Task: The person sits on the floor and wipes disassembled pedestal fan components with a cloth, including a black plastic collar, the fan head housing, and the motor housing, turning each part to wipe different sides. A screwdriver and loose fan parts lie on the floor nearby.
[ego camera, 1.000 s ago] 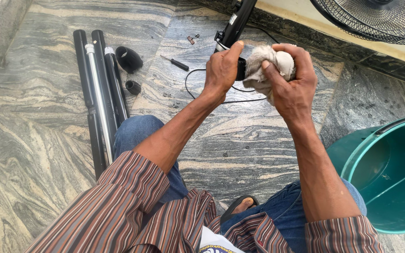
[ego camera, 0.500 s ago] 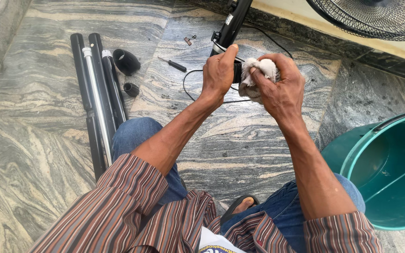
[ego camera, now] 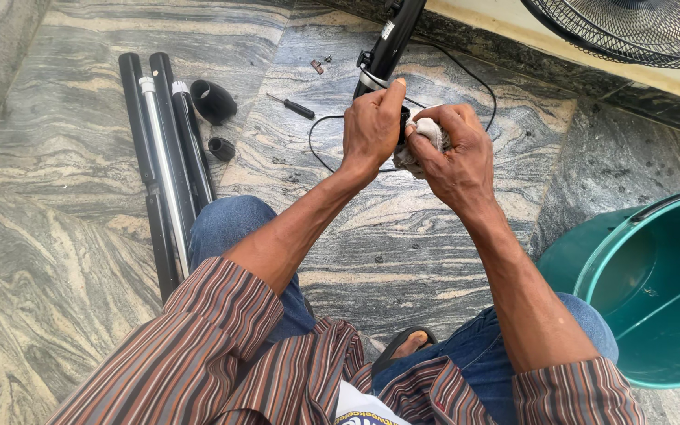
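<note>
Two hands meet over the stone floor (ego camera: 403,236) near its far edge: the left hand (ego camera: 371,126) grips a black fan part (ego camera: 404,124), and the right hand (ego camera: 454,157) closes on a pale rag (ego camera: 426,134) pressed against it. Black poles (ego camera: 159,149) and a screwdriver (ego camera: 293,106) lie to the left, a green bucket (ego camera: 592,260) at the right edge.

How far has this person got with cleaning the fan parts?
Done: the fan is apart, with poles, caps and a screwdriver on the floor. In hand: the left hand steadies a black part while the right hand presses a rag to it. Left: the fan grille seems untouched.
</note>
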